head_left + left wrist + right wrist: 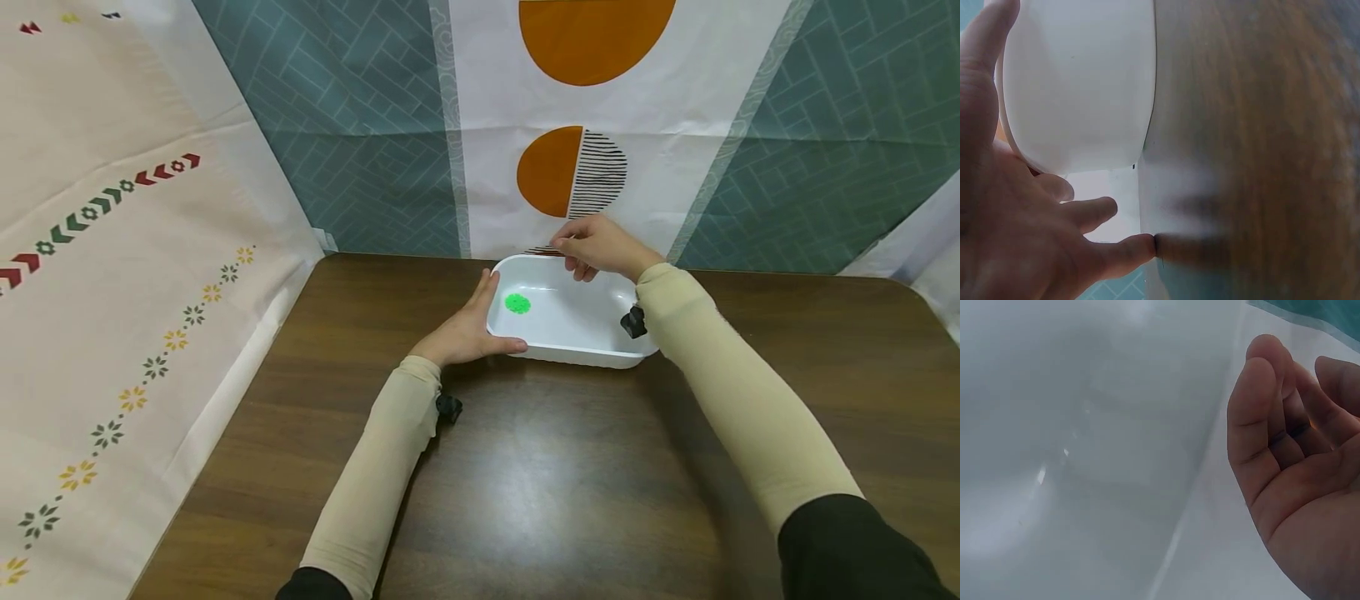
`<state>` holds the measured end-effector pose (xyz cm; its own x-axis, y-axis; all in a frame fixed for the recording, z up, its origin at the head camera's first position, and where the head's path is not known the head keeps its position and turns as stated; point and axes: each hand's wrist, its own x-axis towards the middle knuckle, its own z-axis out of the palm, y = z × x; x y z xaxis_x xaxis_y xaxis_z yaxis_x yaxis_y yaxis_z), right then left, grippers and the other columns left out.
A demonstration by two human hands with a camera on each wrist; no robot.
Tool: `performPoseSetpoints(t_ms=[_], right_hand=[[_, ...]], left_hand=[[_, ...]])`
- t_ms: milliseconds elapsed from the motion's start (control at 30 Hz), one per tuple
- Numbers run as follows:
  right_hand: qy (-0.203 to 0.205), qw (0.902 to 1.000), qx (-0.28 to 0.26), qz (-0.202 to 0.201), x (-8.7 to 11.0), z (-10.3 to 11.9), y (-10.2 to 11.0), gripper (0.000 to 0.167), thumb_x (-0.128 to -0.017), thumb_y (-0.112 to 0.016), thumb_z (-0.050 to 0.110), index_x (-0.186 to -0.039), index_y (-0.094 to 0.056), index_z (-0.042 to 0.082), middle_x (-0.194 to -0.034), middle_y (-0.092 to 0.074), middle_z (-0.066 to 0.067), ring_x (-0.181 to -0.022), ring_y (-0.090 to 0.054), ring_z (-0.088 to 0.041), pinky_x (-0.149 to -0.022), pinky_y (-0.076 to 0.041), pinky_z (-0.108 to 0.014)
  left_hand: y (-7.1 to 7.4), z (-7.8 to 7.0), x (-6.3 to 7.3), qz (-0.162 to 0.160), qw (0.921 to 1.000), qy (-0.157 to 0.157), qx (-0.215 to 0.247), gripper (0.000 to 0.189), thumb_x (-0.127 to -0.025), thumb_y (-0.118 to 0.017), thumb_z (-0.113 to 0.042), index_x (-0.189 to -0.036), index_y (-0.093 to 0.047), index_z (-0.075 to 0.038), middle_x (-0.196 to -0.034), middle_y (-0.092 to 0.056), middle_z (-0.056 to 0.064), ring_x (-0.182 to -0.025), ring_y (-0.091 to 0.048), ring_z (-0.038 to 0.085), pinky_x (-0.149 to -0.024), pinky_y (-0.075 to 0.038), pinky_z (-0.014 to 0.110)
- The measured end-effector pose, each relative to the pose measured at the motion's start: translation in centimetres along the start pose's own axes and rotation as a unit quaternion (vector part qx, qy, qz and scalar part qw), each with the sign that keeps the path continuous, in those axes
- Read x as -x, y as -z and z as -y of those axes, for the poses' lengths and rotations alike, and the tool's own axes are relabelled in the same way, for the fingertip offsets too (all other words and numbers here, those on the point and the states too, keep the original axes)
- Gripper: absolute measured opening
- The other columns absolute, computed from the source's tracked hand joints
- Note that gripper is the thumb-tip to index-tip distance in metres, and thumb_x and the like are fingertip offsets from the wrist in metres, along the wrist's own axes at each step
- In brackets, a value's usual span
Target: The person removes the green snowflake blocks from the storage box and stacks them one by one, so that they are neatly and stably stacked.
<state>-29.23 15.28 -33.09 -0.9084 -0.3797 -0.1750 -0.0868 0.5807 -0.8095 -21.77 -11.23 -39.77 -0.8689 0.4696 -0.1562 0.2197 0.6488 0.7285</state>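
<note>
A white tray (577, 354) with raised walls stands on the brown table near its far edge. Inside it, toward the left end, lies a bright green, roundish patch with an uneven edge (517, 303); what it is made of cannot be told. My left hand (471, 327) rests against the tray's left end, thumb along the front wall and fingers spread along the end. Over the tray's far rim hovers my right hand (600, 244), fingers curled. In the right wrist view no object shows between the curled fingers (1252, 394); something tiny could be hidden.
Behind the tray hangs a cloth (487, 100) with orange half circles and teal panels. A cream cloth (112, 333) with patterned bands hangs along the table's left side. Wooden tabletop (525, 467) extends in front of the tray and to both sides.
</note>
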Motion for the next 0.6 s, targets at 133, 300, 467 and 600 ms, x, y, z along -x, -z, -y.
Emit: performPoseSetpoints(t_ms=[133,300,467,600], right_hand=[[-0.007,0.9997,0.011,0.021,-1.0,-0.5,-1.1,0.030,-0.104,-0.059,0.024,-0.120,-0.069,0.001,-0.084,-0.065,-0.018,-0.065,-0.063,-0.025,-0.063,-0.057,-0.033],[-0.009,0.9990,0.008,0.044,-1.9,-0.8,-2.5,0.026,-0.103,-0.061,0.023,-0.119,-0.071,0.005,-0.087,-0.067,-0.019,-0.066,-0.063,-0.026,-0.063,-0.057,-0.034],[-0.001,0.9965,0.028,0.078,-2.8,-1.0,-4.1,0.024,-0.102,-0.060,0.016,-0.120,-0.072,0.006,-0.085,-0.068,-0.015,-0.066,-0.063,-0.025,-0.063,-0.056,-0.034],[0.002,0.9914,0.068,0.112,-3.3,-1.4,-5.5,0.028,-0.100,-0.062,0.018,-0.124,-0.071,0.006,-0.080,-0.066,-0.012,-0.064,-0.062,-0.023,-0.060,-0.055,-0.033]], left_hand=[[-0.1,0.0,-0.1,0.002,1.0000,0.003,0.000,0.130,-0.077,-0.081,-0.061,-0.163,0.010,-0.027,-0.165,0.021,-0.009,-0.149,-0.023,0.031,-0.114,-0.030,0.048],[0.0,-0.1,0.0,0.005,1.0000,0.002,0.002,0.130,-0.077,-0.081,-0.061,-0.162,0.010,-0.027,-0.165,0.022,-0.009,-0.148,-0.026,0.032,-0.113,-0.032,0.047],[0.1,0.0,0.0,0.010,0.9999,0.001,-0.001,0.129,-0.078,-0.080,-0.060,-0.162,0.011,-0.025,-0.165,0.023,-0.008,-0.150,-0.021,0.031,-0.114,-0.030,0.046],[0.1,0.1,0.0,0.012,0.9999,0.001,-0.004,0.127,-0.080,-0.079,-0.060,-0.162,0.012,-0.025,-0.165,0.023,-0.008,-0.150,-0.020,0.030,-0.115,-0.029,0.046]])
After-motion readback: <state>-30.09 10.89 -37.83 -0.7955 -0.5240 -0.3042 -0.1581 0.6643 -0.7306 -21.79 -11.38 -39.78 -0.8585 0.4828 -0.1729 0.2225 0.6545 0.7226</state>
